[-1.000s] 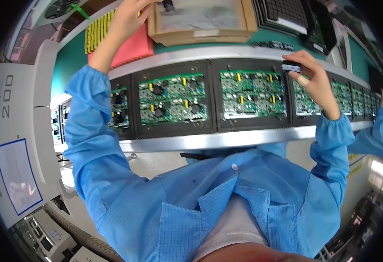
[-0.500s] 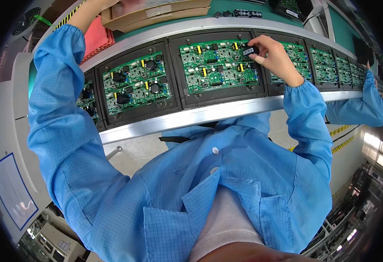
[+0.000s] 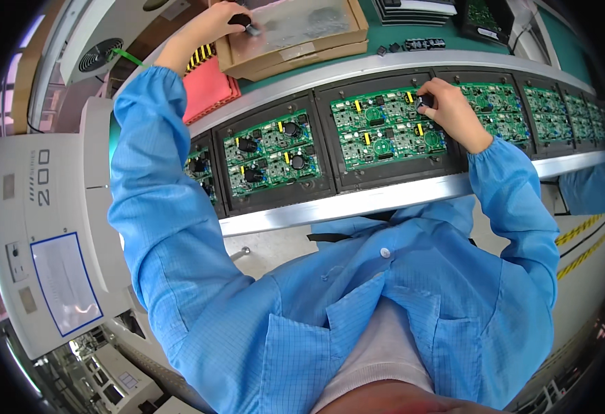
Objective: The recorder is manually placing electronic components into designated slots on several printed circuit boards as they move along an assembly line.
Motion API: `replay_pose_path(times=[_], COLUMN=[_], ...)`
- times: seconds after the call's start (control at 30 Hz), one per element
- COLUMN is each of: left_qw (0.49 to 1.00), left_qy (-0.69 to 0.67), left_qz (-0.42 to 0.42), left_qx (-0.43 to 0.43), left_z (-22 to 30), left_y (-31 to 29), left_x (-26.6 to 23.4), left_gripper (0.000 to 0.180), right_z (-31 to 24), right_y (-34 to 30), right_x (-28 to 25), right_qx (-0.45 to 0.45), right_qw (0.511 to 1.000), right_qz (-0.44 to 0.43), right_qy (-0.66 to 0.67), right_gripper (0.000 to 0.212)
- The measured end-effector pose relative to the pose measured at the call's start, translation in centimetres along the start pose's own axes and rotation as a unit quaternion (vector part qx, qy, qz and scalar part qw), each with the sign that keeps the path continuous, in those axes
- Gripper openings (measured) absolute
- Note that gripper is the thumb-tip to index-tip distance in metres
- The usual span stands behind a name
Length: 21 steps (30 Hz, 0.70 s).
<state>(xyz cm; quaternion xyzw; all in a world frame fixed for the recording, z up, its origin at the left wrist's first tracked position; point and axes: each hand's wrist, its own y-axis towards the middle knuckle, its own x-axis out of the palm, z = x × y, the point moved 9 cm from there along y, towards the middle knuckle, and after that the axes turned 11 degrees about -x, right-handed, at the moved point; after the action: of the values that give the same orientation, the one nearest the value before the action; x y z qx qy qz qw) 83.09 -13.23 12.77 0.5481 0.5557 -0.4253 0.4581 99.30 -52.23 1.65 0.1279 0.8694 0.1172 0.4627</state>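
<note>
My right hand [image 3: 452, 112] is over the far right part of the circuit board panel [image 3: 393, 165] in the middle black tray. Its thumb and fingers grip a black cylindrical capacitor [image 3: 424, 102], upright at a round spot on the board. At upper left, my left hand [image 3: 213, 26] reaches over an open cardboard box [image 3: 302, 43] and pinches another dark capacitor [image 3: 241, 21] above the clear plastic inside. In the tray to the left, a green panel [image 3: 269, 153] carries several black round capacitors. The middle panel shows open green circles where its neighbour has capacitors.
A silver rail [image 3: 357, 201] runs along the near side of the trays. Several loose capacitors [image 3: 423, 45] lie on the green bench behind. Pink foam sheets [image 3: 209, 90] sit beside the box. A white machine [image 3: 47, 200] stands at left; another person's blue sleeve [image 3: 587, 188] shows at right.
My right hand has lowered its capacitor onto the board and turned it from lying sideways to upright. My left hand now shows a capacitor over the box. The whole view has shifted.
</note>
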Motion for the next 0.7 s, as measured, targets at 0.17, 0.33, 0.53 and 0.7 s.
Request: replay_pose_path(times=[0.17, 0.33, 0.53, 0.7], left_qw=[0.93, 0.804, 0.846, 0.813], left_qy=[-0.345, -0.576, -0.527, -0.559], left_qz=[0.046, 0.0, -0.051, 0.029], left_qx=[-0.122, -0.151, -0.059, -0.16], left_z=[4.7, 17.5, 28.3, 26.8], left_y=[0.0, -1.7, 0.2, 2.0], left_x=[-4.8, -4.0, -0.8, 0.5], left_gripper=[0.029, 0.031, 0.036, 0.031], right_z=[-2.4, -6.8, -9.6, -8.4], right_y=[2.0, 12.2, 30.4, 41.5], right_x=[-4.7, -8.0, -0.2, 6.2], right_qx=[-0.017, -0.152, -0.305, -0.262], right_qw=[0.996, 0.981, 0.943, 0.957], right_qz=[0.08, 0.111, 0.125, 0.109], right_qy=[-0.018, 0.048, 0.043, -0.063], right_gripper=[0.029, 0.023, 0.037, 0.027])
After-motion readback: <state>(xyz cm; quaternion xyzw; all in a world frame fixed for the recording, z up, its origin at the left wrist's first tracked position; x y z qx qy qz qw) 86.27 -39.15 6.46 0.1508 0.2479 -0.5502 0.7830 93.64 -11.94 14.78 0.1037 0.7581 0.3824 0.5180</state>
